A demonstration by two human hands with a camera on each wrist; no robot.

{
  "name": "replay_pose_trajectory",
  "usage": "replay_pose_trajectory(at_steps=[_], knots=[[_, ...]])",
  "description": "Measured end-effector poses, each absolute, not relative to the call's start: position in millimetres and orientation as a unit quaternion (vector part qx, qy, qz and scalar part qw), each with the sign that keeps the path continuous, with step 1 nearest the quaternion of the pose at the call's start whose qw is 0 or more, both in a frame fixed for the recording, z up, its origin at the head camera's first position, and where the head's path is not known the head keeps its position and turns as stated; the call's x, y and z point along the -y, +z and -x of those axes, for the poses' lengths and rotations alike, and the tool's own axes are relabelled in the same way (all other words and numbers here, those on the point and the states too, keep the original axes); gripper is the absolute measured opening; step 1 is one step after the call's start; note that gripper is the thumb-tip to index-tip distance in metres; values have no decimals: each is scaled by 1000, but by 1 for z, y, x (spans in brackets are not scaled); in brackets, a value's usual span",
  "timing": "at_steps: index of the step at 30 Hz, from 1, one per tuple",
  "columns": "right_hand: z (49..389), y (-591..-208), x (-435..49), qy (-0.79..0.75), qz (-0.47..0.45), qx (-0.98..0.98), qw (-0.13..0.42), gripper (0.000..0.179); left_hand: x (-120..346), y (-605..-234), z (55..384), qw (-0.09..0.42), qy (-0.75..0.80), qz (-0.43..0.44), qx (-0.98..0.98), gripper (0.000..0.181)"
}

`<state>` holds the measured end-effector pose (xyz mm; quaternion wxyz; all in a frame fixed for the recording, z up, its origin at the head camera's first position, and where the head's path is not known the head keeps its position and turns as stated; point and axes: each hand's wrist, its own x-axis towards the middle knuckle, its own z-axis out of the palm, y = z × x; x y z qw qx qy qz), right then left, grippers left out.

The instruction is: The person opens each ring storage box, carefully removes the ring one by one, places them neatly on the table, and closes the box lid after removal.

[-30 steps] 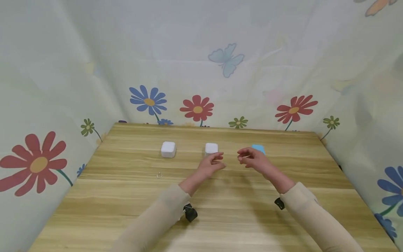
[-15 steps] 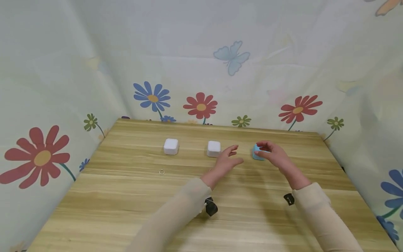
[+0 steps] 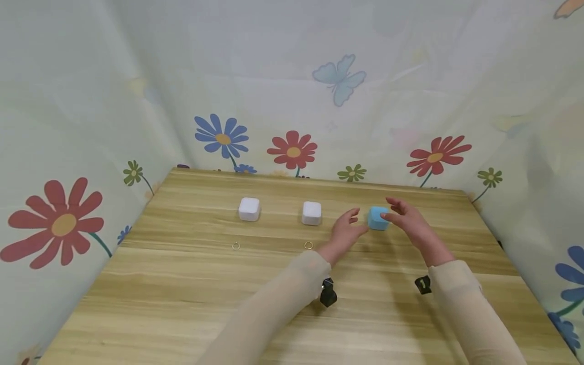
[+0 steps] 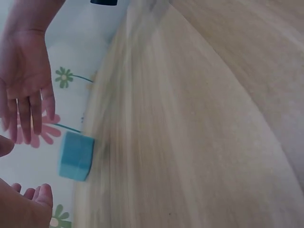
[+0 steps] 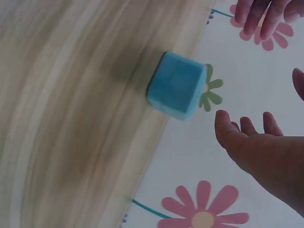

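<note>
A light blue rounded cube (image 3: pixel 378 218) sits on the wooden table between my two hands. My left hand (image 3: pixel 345 232) is just to its left, fingers spread and relaxed, thumb side toward the cube. On the other side, my right hand (image 3: pixel 408 220) hovers with loosely bent fingers, its thumb overlapping the cube's right edge in the head view. Both wrist views show a gap between the blue cube (image 4: pixel 76 156) and the fingers; the right wrist view has the same cube (image 5: pixel 177 86) standing free of them. Neither hand holds anything.
Two white rounded cubes (image 3: pixel 249 209) stand in a row to the left of the blue one. Two small rings, a silver-looking one (image 3: pixel 235 246) and a gold-looking one (image 3: pixel 308 245), lie before them. A flower-printed curtain (image 3: pixel 274 91) encloses the table (image 3: pixel 191 304).
Both hands have moved right, to either side of the blue cube. The cube, partly covered by the right hand before, is now mostly visible, and the gold-looking ring has come into view.
</note>
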<state>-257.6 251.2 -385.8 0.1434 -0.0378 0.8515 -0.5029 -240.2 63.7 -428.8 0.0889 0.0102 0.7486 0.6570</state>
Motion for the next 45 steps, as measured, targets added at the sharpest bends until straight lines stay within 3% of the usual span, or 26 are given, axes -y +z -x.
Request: replay_pose_trajectory(at_steps=[10,20,45], knots=[[278,-410,-266,-557,49,-807,190,83,-77,-442,255,72,637,-4,-767,64],[287,-423,-275,-563,59,-795,217,81,-88,-452,258,94,619,14,-780,65],[301,-443,-272,-543,54,-808,222,80,-105,-466,276,75,518,-30,-852,67]])
